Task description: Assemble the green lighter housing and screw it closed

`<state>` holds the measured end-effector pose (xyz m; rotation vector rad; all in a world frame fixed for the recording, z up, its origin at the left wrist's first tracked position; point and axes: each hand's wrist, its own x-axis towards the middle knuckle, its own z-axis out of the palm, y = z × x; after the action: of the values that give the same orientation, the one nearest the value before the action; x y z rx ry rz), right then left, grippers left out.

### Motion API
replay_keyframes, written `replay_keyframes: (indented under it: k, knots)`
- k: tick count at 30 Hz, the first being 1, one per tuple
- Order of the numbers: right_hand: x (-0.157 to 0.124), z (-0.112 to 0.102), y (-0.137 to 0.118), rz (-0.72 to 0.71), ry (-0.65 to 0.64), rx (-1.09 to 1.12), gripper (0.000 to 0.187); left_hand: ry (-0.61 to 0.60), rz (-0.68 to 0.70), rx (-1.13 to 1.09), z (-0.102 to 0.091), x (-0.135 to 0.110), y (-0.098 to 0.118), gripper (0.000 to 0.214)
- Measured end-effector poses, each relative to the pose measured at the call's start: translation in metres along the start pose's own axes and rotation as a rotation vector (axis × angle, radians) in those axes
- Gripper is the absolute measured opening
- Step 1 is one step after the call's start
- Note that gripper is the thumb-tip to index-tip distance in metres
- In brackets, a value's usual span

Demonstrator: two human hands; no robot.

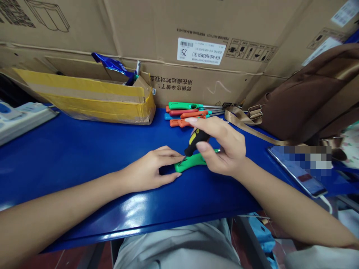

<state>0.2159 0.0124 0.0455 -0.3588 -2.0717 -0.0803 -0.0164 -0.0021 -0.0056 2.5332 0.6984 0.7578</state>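
A green long-nosed lighter [190,162] lies on the blue table in front of me. My left hand [154,166] grips its left end between the thumb and fingers. In my right hand [223,145] is a short black and yellow screwdriver [194,142], held tilted by its handle. The screwdriver's tip points down at the lighter's left end, close to my left fingertips; whether it sits in a screw is too small to tell. My right hand partly covers the lighter's right end. Just behind lies a pile of several lighters [186,113] in green, red, orange and blue.
Large cardboard boxes [134,33] stand along the back. A yellow-taped carton [112,108] holding a blue packet [112,64] is at the back left, beside a white power strip [25,117]. To the right are a brown bag [297,97] with straps and a phone [297,172] on a cable.
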Motion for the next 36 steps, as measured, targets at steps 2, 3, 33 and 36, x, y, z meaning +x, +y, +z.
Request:
replay_keyframes:
  k: [2, 3, 33, 36]
  knots:
    - [-0.0006, -0.0007, -0.0025, 0.098, -0.067, 0.07, 0.045, -0.009, 0.004, -0.003, 0.0, 0.0005, -0.0001, 0.037]
    - [-0.0009, -0.0005, -0.0033, 0.144, -0.09, 0.104, 0.047, -0.014, 0.005, -0.005, 0.0001, 0.0006, -0.0003, 0.037]
    - [-0.0018, 0.0026, -0.0041, 0.163, 0.049, 0.043, 0.044, -0.004, 0.012, -0.05, 0.0025, -0.0008, -0.0033, 0.034]
    - [-0.0027, 0.0028, -0.0045, 0.125, 0.043, 0.02, 0.045, -0.001, 0.014, -0.054, 0.0023, -0.001, -0.0034, 0.034]
